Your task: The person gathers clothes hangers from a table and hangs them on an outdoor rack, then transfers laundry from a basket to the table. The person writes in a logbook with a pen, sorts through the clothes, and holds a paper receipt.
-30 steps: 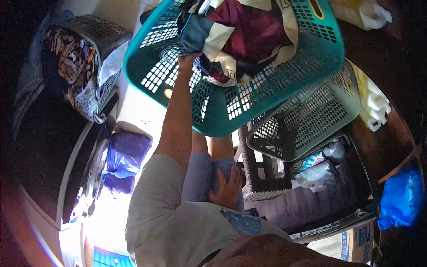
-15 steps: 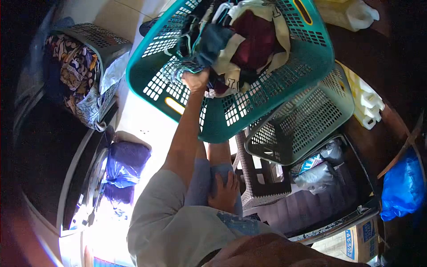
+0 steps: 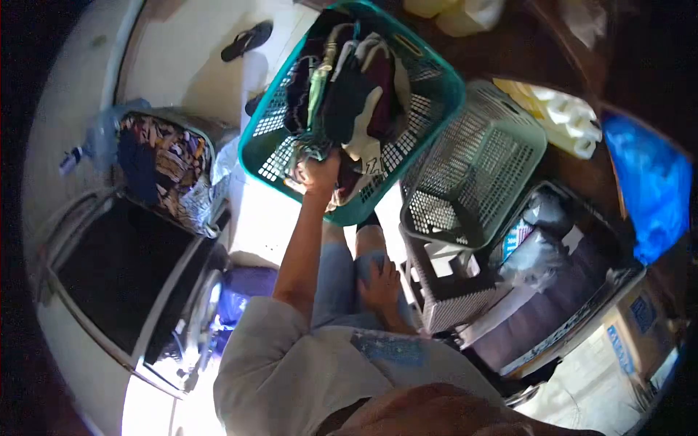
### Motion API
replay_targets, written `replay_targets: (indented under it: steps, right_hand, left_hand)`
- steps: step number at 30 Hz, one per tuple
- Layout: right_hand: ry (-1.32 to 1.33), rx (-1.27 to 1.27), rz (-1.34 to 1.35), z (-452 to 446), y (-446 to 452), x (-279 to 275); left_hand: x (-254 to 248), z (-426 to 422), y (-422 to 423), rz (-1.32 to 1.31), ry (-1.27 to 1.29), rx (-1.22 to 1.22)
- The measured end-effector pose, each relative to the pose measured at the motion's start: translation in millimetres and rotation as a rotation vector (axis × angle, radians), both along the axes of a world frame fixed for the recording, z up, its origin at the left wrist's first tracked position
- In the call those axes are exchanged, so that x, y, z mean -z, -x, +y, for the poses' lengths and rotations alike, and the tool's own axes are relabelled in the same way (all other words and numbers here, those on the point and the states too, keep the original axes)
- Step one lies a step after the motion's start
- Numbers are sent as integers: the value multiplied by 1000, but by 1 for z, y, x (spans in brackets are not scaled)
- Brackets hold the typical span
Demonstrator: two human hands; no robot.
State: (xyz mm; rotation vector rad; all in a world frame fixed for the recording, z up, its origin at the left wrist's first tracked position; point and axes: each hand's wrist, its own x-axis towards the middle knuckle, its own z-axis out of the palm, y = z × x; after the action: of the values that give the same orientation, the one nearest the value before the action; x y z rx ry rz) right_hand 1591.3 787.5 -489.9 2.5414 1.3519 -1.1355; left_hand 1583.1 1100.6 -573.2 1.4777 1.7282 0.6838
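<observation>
A teal plastic laundry basket (image 3: 349, 212) stands in front of my knees, with several folded clothes in it. Among these are a dark garment (image 3: 343, 109), a light green one (image 3: 317, 94) and a maroon one (image 3: 379, 102) with cream parts. My left hand (image 3: 318, 171) reaches over the near rim, its fingers closed around a bunched garment (image 3: 299, 151) at the near left corner of the pile; part of that garment is hidden by the hand. Resting on my right thigh, my right hand (image 3: 379, 285) holds nothing and has its fingers apart.
Right of the teal basket stands a grey-green basket (image 3: 502, 145), above a brown woven stand (image 3: 454, 309). A basket of patterned clothes (image 3: 174, 163) sits at left. Further out are a blue bag (image 3: 651, 182), yellowish jugs (image 3: 571, 120), a cardboard box (image 3: 636, 327) and a dark flip-flop (image 3: 247, 41).
My view has tilted and pulled back, so the teal basket looks smaller and more surroundings show. The maroon garment shows less. My left hand stays on the bunched garment; my right hand stays on my thigh.
</observation>
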Motion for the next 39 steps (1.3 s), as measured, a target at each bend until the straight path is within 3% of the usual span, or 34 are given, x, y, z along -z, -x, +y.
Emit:
replay_targets:
  steps: [2, 6, 8, 10, 12, 14, 16, 18, 19, 21, 24, 28, 29, 31, 33, 34, 35, 37, 38, 39]
  right_hand:
    - [31, -19, -11, -3, -2, -1]
    - [-121, 162, -13, -19, 1, -3]
    - [-21, 230, 135, -21, -2, -16]
    - [221, 265, 235, -8, -8, -40]
    - [152, 250, 182, -11, 0, -49]
    - [-183, 450, 164, 10, 4, -59]
    - [-474, 270, 267, 58, -10, -91]
    - [-658, 493, 307, 105, 1, -91]
    - [-698, 507, 349, 123, 3, -100]
    - [-657, 460, 404, 146, 7, -102]
    - [-476, 293, 444, 146, 12, -119]
    - [-417, 286, 425, 101, 8, -98]
    - [-460, 341, 385, 83, 12, -74]
    - [-516, 400, 334, 56, 0, -76]
    - [-257, 568, 475, 28, -25, -127]
    - [-335, 626, 361, 9, -18, -92]
    - [-322, 657, 317, -5, -18, -83]
    - [-453, 734, 223, -45, -18, -56]
    - [-337, 845, 201, -54, -19, -69]
    - [-451, 863, 134, -70, -15, -58]
  left_hand:
    - [-60, -1, 11, 454, 43, -56]
    - [-184, 15, 61, 471, 27, -93]
    - [-255, 28, 91, 165, -5, 134]
    - [-313, 22, 110, 280, -24, 39]
    - [-366, 19, 132, 347, -74, 147]
    - [-399, 13, 156, 117, -167, 158]
    - [-450, 4, 152, 129, -189, 194]
    - [-486, 2, 160, 87, -323, 306]
    - [-503, 2, 165, 175, -434, 392]
    - [-538, 2, 170, 189, -422, 389]
    - [-576, 8, 193, 132, -539, 401]
    - [-625, 7, 191, 271, -672, 558]
    - [-634, 8, 194, 291, -718, 617]
    - [-645, 2, 190, 257, -763, 610]
    - [-654, 0, 195, 297, -786, 593]
    - [-656, 9, 205, 284, -768, 659]
    - [-652, 6, 211, 203, -748, 472]
    - [-655, -2, 202, 248, -862, 558]
    - [-666, -7, 195, 373, -1022, 809]
    - [-669, -13, 187, 339, -1092, 893]
